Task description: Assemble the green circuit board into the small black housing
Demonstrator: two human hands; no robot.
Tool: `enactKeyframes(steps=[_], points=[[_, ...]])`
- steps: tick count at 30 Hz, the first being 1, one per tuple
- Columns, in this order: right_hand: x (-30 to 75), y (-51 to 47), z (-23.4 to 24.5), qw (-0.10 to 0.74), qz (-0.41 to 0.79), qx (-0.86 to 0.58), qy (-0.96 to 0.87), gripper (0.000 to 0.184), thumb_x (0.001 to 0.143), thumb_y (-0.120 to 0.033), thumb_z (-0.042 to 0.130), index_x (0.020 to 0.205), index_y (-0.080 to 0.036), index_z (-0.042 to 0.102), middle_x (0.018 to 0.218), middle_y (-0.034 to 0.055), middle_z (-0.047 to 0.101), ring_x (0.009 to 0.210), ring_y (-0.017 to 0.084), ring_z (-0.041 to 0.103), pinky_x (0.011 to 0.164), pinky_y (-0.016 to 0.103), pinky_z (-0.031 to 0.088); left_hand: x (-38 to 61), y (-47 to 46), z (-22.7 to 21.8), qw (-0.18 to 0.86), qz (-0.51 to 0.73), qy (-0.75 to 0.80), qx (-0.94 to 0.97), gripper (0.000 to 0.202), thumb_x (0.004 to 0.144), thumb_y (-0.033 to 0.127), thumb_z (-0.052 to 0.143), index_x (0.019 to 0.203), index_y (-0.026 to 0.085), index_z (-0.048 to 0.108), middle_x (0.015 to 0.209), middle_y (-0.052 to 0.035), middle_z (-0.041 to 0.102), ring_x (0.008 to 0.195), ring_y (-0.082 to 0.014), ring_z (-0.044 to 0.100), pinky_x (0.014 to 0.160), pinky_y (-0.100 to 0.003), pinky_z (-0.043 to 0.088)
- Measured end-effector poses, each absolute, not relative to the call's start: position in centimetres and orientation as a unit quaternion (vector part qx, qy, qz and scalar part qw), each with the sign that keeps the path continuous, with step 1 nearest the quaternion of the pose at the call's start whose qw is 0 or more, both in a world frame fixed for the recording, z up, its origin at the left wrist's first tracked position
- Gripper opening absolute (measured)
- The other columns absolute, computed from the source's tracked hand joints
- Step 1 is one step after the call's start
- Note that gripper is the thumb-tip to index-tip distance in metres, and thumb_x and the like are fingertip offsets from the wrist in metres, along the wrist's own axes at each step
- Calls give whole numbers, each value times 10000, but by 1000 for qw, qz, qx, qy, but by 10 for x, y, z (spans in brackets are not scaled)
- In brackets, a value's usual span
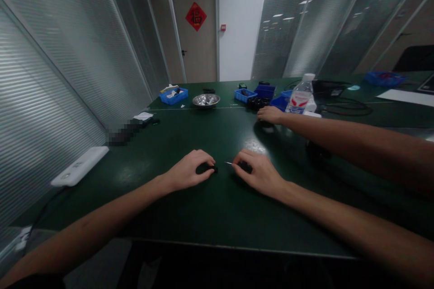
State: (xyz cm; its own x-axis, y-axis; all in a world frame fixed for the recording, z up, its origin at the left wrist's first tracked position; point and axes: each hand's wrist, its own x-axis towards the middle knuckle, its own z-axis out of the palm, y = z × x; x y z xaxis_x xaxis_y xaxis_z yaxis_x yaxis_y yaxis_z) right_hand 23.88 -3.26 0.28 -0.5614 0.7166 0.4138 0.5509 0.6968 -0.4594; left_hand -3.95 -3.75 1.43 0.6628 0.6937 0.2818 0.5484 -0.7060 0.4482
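Low over the green table (176,207), my left hand (188,170) pinches a small black part (215,169) between thumb and fingertips. What kind of part it is, I cannot make out. Opposite it, my right hand (262,174) is closed on a thin pointed metal piece (228,163), perhaps part of a longer tool hidden by the fingers. Its tip points left toward the black part, with a small gap between them. Beyond my right hand, a co-worker's hand (270,114) reaches in from the right, beside a pile of black parts (259,103).
A metal bowl (206,101) and a blue tray (174,96) stand at the back. Smaller blue bins (245,95) and a plastic bottle (301,95) are near the co-worker's arm (346,137). A white power strip (81,165) lies along the left edge.
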Motion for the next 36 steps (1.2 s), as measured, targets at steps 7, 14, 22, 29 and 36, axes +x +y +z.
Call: enactKeyframes(steps=[7, 14, 22, 29, 36], points=[[239, -34, 4, 301, 148, -359, -871, 83, 967, -253, 584, 937, -207, 646, 895, 18, 635, 747, 146, 578, 671, 281, 424, -70, -26, 18, 196, 182, 408, 873, 251, 999, 367, 572, 1192, 246, 678, 1167, -53, 696, 1043, -207, 653, 907, -340, 519], [239, -35, 5, 297, 149, -361, -872, 113, 982, -275, 576, 938, -200, 649, 912, 23, 640, 755, 141, 579, 690, 283, 439, -189, 35, 28, 229, 154, 583, 764, 420, 858, 485, 652, 1187, 232, 717, 1200, -67, 725, 1075, -258, 678, 909, -353, 529], [240, -35, 5, 288, 146, -360, -875, 122, 986, -285, 574, 949, -198, 650, 927, 31, 646, 756, 145, 584, 685, 288, 454, -320, 50, 30, 193, 130, 727, 646, 517, 735, 491, 802, 1151, 188, 755, 1149, -52, 771, 1094, -250, 686, 973, -305, 483], [240, -35, 4, 288, 152, -362, -874, 115, 984, -281, 578, 946, -201, 653, 936, 32, 653, 757, 145, 592, 677, 286, 455, -328, 44, 31, 147, 115, 753, 632, 434, 790, 331, 806, 1183, 161, 731, 1043, -11, 797, 950, -190, 703, 870, -241, 463], [238, -34, 5, 289, 150, -359, -874, 116, 981, -277, 573, 947, -198, 650, 912, 26, 643, 750, 142, 583, 679, 283, 445, -313, 39, 32, 70, 129, 760, 633, 321, 822, 253, 774, 1132, 173, 764, 1046, 16, 792, 970, -188, 662, 829, -221, 416]])
